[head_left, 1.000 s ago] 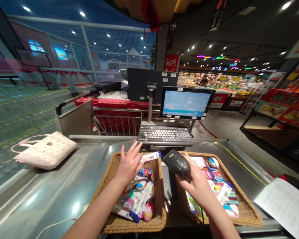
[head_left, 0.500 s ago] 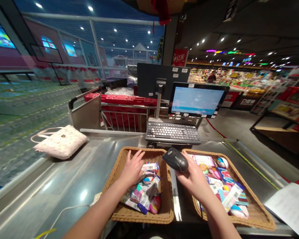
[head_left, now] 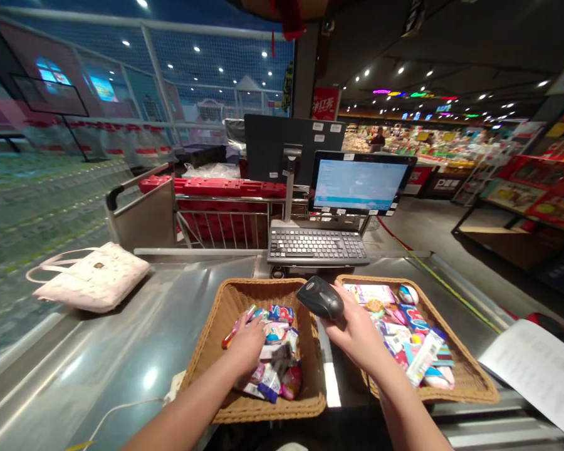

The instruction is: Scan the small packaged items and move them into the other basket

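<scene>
Centrally, right hand holds scanner over the gap between baskets.

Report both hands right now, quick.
Left hand: resting on the packets in the left basket; whether it grips one cannot be told.
Right hand: closed around the scanner.

A: Left hand?
B: Forearm stretched forward, palm down. Fingers bent under, mostly hidden behind the back of the hand.
A: Right hand?
B: Forearm angled in from lower right. Fingers and thumb closed in a grip. Hands apart.
</scene>
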The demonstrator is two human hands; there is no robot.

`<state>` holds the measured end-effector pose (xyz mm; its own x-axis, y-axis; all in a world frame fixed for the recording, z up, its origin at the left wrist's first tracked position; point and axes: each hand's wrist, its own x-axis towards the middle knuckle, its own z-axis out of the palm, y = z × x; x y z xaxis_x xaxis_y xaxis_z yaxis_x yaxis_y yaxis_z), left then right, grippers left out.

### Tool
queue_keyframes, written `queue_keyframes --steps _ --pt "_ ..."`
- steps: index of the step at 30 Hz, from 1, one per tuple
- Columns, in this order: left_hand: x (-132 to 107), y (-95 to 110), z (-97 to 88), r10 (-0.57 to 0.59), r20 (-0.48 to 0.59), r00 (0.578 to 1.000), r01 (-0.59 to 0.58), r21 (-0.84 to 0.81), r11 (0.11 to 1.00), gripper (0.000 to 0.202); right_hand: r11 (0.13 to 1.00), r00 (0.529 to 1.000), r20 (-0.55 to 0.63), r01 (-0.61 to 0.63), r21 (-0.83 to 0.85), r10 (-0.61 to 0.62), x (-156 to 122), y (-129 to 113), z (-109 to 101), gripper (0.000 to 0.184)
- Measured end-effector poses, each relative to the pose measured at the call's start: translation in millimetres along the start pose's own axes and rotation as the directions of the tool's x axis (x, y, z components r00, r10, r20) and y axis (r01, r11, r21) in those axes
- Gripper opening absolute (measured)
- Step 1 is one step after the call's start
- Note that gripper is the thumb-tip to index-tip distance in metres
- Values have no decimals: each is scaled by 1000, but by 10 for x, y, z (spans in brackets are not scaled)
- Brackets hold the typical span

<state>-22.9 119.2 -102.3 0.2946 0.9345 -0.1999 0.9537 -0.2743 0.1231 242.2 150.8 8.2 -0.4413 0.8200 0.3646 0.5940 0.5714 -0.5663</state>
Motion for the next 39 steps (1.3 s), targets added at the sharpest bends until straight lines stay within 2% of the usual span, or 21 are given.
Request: queue_keyframes --steps 3,5,8,10,13,16,20,23,26,28,32,39 --pt "15 19 41 0 27 1000 0 6 1000 40 999 999 -31 -22 29 22 -32 14 -60 49" --pt "44 32 9 0 1 1000 0 12 1000 39 998 998 -50 -33 48 35 -67 37 -128 51" --pt "127 124 -144 43 -103 994 -43 4 999 23 997 994 -92 -60 48 65 -143 114 -272 49" --pt "211 266 -296 101 -193 976 -107 -23 994 16 996 986 -138 -91 25 93 -213 199 -390 47" --pt "381 595 -516 182 -318 930 -218 -81 973 12 988 964 -224 -150 -31 140 -337 362 -590 42" --pt "597 1008 -634 245 -404 881 -310 -102 945 17 974 939 -288 -217 -69 188 -460 527 -804 38" --pt "925 1614 -620 365 -396 843 -441 -117 890 46 960 905 -369 -264 -94 213 -604 734 -1046 44" --pt "1167 2063 -541 405 -317 858 -460 -123 879 60 948 885 -402 -300 -107 234 -700 885 -1157 49" --pt "1377 2433 -442 410 -265 873 -453 -129 882 61 942 871 -419 -323 -95 257 -781 1007 -1226 54" --pt "1492 2604 -379 398 -249 883 -438 -131 889 60 942 869 -421 -324 -86 261 -822 1064 -1269 56" --pt "1652 2750 -290 367 -225 903 -400 -120 909 42 944 878 -400 -320 -80 264 -878 1160 -1373 58" --pt "1770 2641 -202 265 -140 954 -279 -88 956 25 946 884 -376 -319 -56 276 -908 1386 -1519 56"
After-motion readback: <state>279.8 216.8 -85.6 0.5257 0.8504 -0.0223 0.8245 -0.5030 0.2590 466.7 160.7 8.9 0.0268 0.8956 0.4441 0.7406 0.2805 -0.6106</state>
